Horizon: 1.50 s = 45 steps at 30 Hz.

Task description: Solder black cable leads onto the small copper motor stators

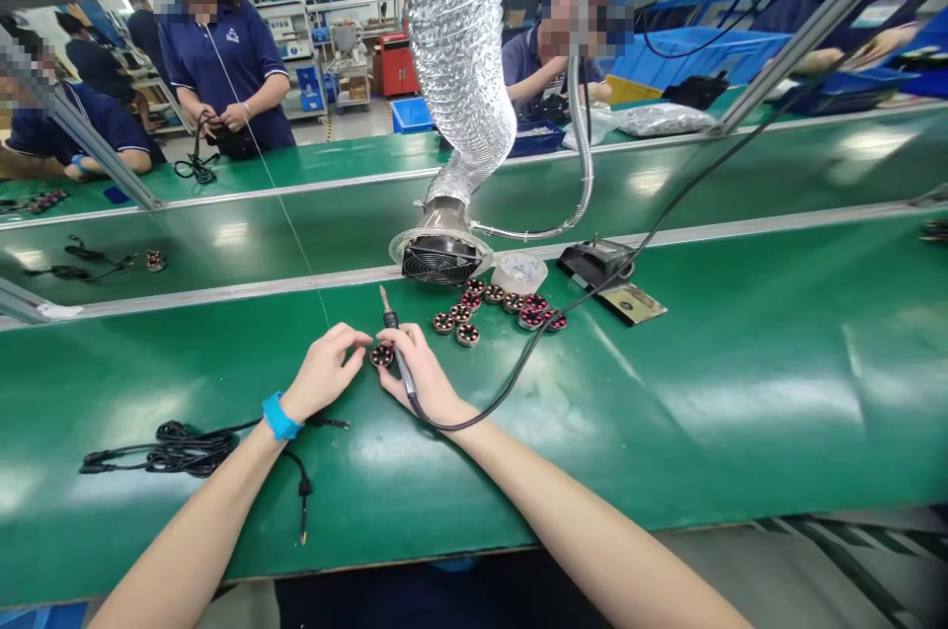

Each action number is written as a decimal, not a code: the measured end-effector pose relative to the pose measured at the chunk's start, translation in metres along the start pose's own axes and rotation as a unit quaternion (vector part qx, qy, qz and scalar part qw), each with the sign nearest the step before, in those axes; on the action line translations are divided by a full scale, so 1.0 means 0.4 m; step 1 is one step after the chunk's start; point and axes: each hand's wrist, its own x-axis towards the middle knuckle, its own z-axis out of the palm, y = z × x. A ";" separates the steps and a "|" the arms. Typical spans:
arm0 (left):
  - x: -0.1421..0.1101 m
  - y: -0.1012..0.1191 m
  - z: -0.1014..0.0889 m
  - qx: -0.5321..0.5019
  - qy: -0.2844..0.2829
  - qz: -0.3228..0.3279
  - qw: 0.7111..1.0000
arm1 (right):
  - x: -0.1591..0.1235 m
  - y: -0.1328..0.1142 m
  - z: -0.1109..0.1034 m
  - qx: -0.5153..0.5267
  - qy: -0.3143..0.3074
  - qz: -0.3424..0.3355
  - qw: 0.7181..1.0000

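Note:
In my right hand (426,377) lies a soldering iron (404,362), its tip pointing up and away from me. The same hand's fingertips also steady a small round motor stator (381,355) with copper windings, just above the green bench. My left hand (326,372), with a blue band at the wrist, has its fingers curled together at the stator's left edge. Whatever its fingertips pinch is too small to make out. A thin wire (285,209) hangs from above down to behind my left hand. More stators (466,334) with red or copper windings sit in a group beyond my right hand.
A fume-extractor fan (442,259) on a silver duct (463,46) hangs behind the stators. Beside it are a tape roll (519,272) and a soldering stand (599,264). Black cables (185,448) lie by my left forearm. The iron's cord crosses rightward. Co-workers sit and stand opposite.

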 end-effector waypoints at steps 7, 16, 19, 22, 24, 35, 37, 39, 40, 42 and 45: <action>-0.015 -0.005 0.006 0.143 -0.052 0.101 0.983 | 0.001 0.001 -0.004 -0.006 -0.018 0.014 1.000; -0.018 0.012 -0.020 0.341 -0.084 0.217 0.911 | 0.000 -0.008 -0.013 -0.006 -0.020 0.002 1.000; -0.018 0.019 -0.024 0.358 -0.084 0.234 0.900 | 0.000 -0.010 -0.016 -0.013 -0.022 -0.005 1.000; -0.022 0.019 -0.020 0.337 -0.064 0.211 0.915 | -0.001 -0.007 -0.015 -0.010 -0.019 0.005 1.000; -0.025 0.015 -0.016 0.288 -0.042 0.174 0.941 | -0.001 -0.005 -0.013 -0.012 -0.016 0.011 1.000; -0.010 0.004 -0.007 0.046 -0.004 0.029 0.999 | 0.002 -0.008 -0.011 -0.031 0.001 0.007 0.999; -0.007 0.007 -0.004 0.024 -0.008 0.003 1.000 | 0.002 -0.006 -0.011 -0.023 -0.001 0.006 1.000; -0.004 0.009 -0.001 -0.001 -0.009 -0.038 0.999 | 0.003 -0.007 -0.012 -0.014 -0.002 0.003 1.000; -0.003 0.010 -0.001 -0.015 -0.012 -0.061 0.998 | 0.003 -0.007 -0.012 -0.010 -0.002 0.001 1.000; -0.001 0.012 0.000 -0.044 -0.027 -0.108 0.993 | 0.005 -0.009 -0.014 -0.002 -0.004 -0.004 1.000; 0.000 0.014 0.000 -0.086 -0.062 -0.153 0.983 | 0.008 -0.010 -0.014 0.007 -0.005 -0.008 1.000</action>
